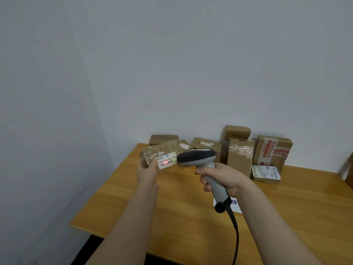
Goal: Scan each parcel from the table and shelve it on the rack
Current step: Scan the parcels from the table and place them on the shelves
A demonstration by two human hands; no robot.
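**While held over the table (pixel 172 207), parcel (pixel 152 153) under scanner (pixel 196 156) beam**

Where it hangs above the table's left side, the brown parcel is gripped at its left end by the left hand (pixel 148 172), fingers curled round it. A red line (pixel 165 162) crosses the barcode on its white label (pixel 168 159). The right hand (pixel 223 178) is wrapped round the grey scanner's handle, scanner head just beside the label. A black cable (pixel 236 236) trails from the handle. Behind, other parcels (pixel 240 157) stand against the wall (pixel 191 73).
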